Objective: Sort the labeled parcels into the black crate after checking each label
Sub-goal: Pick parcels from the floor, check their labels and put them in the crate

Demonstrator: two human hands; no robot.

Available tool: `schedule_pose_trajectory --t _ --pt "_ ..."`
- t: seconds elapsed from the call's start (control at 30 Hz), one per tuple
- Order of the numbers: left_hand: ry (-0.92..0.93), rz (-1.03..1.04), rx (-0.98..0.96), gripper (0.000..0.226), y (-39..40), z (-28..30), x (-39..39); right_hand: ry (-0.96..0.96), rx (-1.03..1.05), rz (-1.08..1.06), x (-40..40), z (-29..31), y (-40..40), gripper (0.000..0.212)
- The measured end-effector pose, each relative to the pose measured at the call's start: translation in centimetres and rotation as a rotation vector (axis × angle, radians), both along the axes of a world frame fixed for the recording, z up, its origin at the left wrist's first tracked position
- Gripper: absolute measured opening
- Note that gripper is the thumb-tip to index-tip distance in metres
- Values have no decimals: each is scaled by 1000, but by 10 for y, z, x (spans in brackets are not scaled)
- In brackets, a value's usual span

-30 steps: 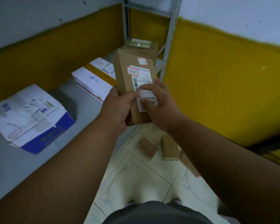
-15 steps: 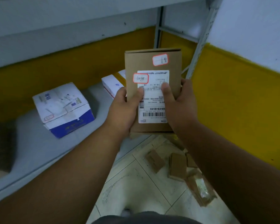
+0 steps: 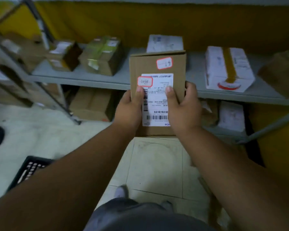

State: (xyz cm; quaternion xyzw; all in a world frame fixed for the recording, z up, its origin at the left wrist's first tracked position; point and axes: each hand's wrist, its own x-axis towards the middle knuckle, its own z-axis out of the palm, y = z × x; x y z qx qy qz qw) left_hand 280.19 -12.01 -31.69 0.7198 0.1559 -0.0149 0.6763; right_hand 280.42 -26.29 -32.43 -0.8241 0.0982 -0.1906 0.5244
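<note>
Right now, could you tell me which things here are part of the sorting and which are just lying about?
Part of the job:
brown parcel, held by left hand and right hand
shipping label
black crate

Lying about:
taped white box on shelf
green-taped box

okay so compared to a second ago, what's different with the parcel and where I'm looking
The view has swung from the corner to a long shelf of parcels, and the black crate now shows at lower left. The cardboard parcel was turned from tilted to label-square toward the camera a second ago. The right hand, then across the shipping label, now grips the right edge. The left hand still holds the left edge.
</note>
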Motion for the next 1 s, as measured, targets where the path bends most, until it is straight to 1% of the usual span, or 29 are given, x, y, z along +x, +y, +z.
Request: schedule_pose_trajectory --t 0.1,0.2,0.27,0.33,0.4,0.5,0.6,0.7,0.83,1.0 --pt "-22 175 -79 29 55 0 -39 35 -18 185 -15 8 56 30" --pt "-21 287 -69 39 100 2 -77 50 -22 322 -35 13 106 26" --pt "-20 358 -34 46 137 5 -104 57 -14 391 -52 10 145 32" --pt "-16 443 40 47 185 8 -136 46 20 475 -74 7 199 35" --pt "-3 548 115 47 241 11 -174 53 47 578 -103 4 262 34" --pt "34 656 208 49 332 10 -238 127 118 706 -159 -4 360 31" --pt "55 745 252 48 414 11 -296 152 156 801 -207 -9 448 29" --pt "72 813 259 48 474 7 -341 173 158 893 -243 -10 515 31" --pt "108 838 225 53 527 2 -369 190 145 947 -262 -13 571 29" --pt "86 861 204 45 587 -4 -343 162 72 937 -235 -17 635 27"
